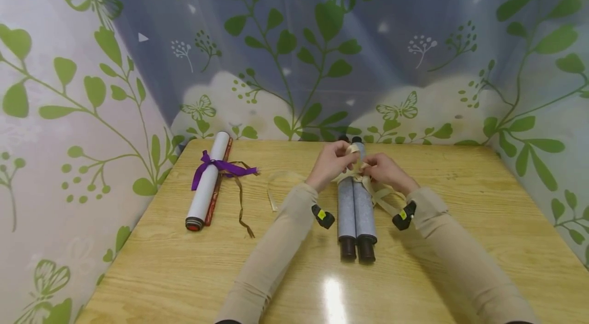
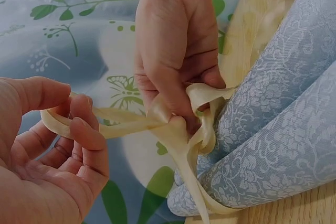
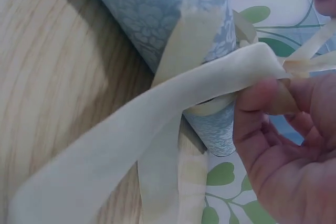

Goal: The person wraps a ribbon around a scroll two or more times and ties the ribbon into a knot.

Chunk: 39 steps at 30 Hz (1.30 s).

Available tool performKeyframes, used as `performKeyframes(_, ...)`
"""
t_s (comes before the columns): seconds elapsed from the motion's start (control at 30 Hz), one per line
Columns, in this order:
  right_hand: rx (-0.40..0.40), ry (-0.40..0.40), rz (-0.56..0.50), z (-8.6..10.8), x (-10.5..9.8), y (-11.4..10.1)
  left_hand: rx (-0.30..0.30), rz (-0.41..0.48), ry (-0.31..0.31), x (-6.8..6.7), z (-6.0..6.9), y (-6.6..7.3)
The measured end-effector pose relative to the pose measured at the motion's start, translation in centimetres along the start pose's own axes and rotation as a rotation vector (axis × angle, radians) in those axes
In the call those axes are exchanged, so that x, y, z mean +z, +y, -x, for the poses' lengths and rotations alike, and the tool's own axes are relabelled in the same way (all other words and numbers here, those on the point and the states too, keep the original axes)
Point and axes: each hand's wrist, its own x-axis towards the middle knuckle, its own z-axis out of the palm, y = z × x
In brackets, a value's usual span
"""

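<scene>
Two scrolls with pale blue floral backing [image 1: 356, 211] lie side by side on the table, dark knobs at their near ends. A cream ribbon [image 2: 181, 137] is wrapped around both and partly tied, with loops and loose ends. My left hand [image 1: 332, 164] holds a loop of the ribbon, drawn out from the knot, between curled fingers and thumb. Close by on the right, my right hand [image 1: 385, 170] pinches the ribbon at the knot. In the right wrist view, a wide ribbon tail [image 3: 126, 114] hangs from the fingers of the right hand [image 3: 294, 145].
To the left lies a white scroll [image 1: 207, 186] tied with a purple ribbon [image 1: 223, 165], beside a thin red patterned piece [image 1: 214, 199] with brown cords [image 1: 241, 206]. The wooden table [image 1: 294, 273] meets a leaf-patterned curtain [image 1: 285, 58] at the back.
</scene>
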Motion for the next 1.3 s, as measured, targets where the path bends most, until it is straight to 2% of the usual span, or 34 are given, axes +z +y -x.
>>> performKeyframes(0.1,0.003,0.025,0.0,-0.1,-0.1,0.1,0.005,-0.006,-0.01,0.0,0.0,-0.1)
performKeyframes(0.23,0.011,0.007,-0.029,-0.1,-0.2,0.2,0.01,-0.018,-0.029,0.0,0.0,-0.2)
performKeyframes(0.4,0.066,-0.063,-0.228,0.0,-0.6,0.4,0.017,-0.058,-0.024,-0.2,0.1,-0.4)
performKeyframes(0.5,0.104,-0.063,-0.31,0.1,-0.8,0.4,0.003,-0.093,-0.001,-0.2,0.3,-0.5)
performKeyframes(0.73,0.082,-0.003,-0.178,0.3,-0.7,1.1,-0.099,-0.147,0.047,-0.6,0.5,-1.6)
performKeyframes(0.93,0.121,0.034,-0.241,0.3,-0.8,1.8,-0.201,-0.204,0.093,-1.7,0.2,-3.3)
performKeyframes(1.03,0.146,0.052,-0.249,0.2,-0.9,2.1,-0.239,-0.203,0.115,-2.3,0.0,-4.1)
performKeyframes(1.17,0.168,0.076,-0.258,0.2,-0.9,2.3,-0.274,-0.139,0.143,-3.1,-0.2,-4.5)
performKeyframes(1.3,0.169,0.092,-0.28,0.2,-0.9,2.6,-0.277,-0.052,0.179,-3.9,-0.3,-4.7)
